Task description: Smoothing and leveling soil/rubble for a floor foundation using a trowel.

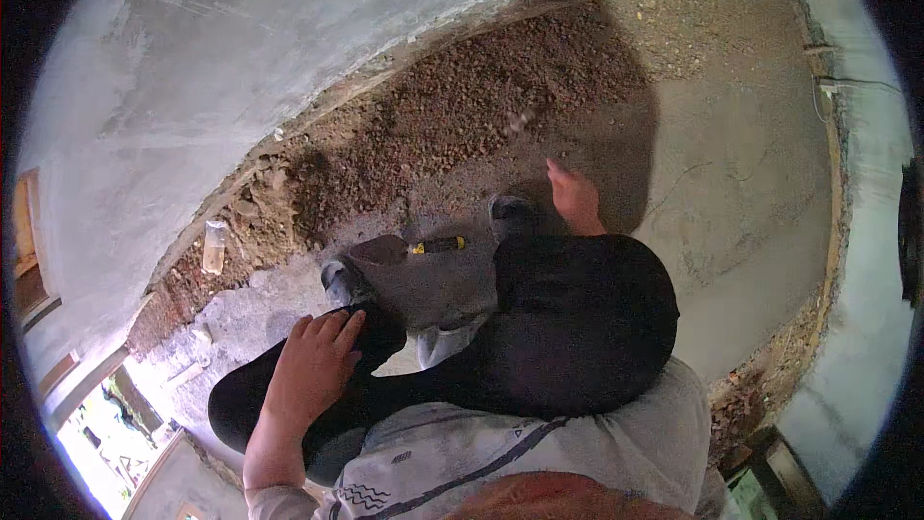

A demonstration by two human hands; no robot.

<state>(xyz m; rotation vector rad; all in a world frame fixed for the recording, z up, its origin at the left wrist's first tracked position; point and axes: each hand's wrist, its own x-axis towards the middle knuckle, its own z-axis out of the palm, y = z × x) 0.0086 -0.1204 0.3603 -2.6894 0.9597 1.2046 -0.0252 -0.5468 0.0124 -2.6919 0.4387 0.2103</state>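
Note:
My left hand (pixel 316 361) rests on my left leg, fingers laid over the black trouser cloth with nothing in them. Out past my right knee, my right hand (pixel 575 198) reaches over the floor with at least one finger stretched out, and I see nothing in it. A small pale lump (pixel 521 122), smeared by motion, shows over the brown soil and gravel (pixel 433 101) beyond that hand. Between my shoes lies a trowel (pixel 380 250) with a soil-coloured blade and a black and yellow handle (pixel 438 246); neither hand touches it.
A plaster wall (pixel 241 67) runs behind the soil strip. At the left, a clear container (pixel 214 247) stands against the soil bank. Smooth concrete floor (pixel 741 173) spreads to the right, edged by another wall (pixel 871 183). Bright daylight enters through an opening (pixel 111 443) at lower left.

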